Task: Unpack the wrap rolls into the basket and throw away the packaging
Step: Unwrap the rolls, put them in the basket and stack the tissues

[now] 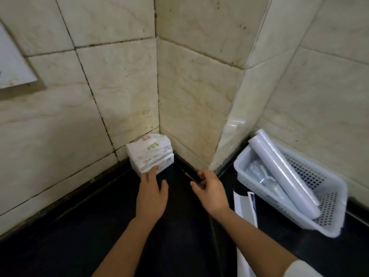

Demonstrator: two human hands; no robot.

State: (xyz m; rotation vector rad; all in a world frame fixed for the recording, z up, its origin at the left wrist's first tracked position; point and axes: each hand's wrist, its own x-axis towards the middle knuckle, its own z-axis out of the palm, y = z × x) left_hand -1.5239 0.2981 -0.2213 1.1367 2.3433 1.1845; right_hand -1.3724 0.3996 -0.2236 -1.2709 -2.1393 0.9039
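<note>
A white perforated basket (327, 204) stands on the dark counter at the right. Two wrap rolls (283, 168) lie slanted in it, with clear plastic items beneath them. A flat white strip of packaging (244, 206) lies on the counter just left of the basket and runs under my right forearm. My left hand (151, 192) is open, its fingertips touching a stack of white tissue packs (150, 154) in the wall corner. My right hand (209, 188) hovers beside it with fingers loosely curled and nothing in it.
Cream marble-look tiles form the corner walls, with a protruding tiled column (249, 96) between the corner and the basket. A white panel (12, 62) hangs on the left wall. The black counter (99, 236) stretches toward me.
</note>
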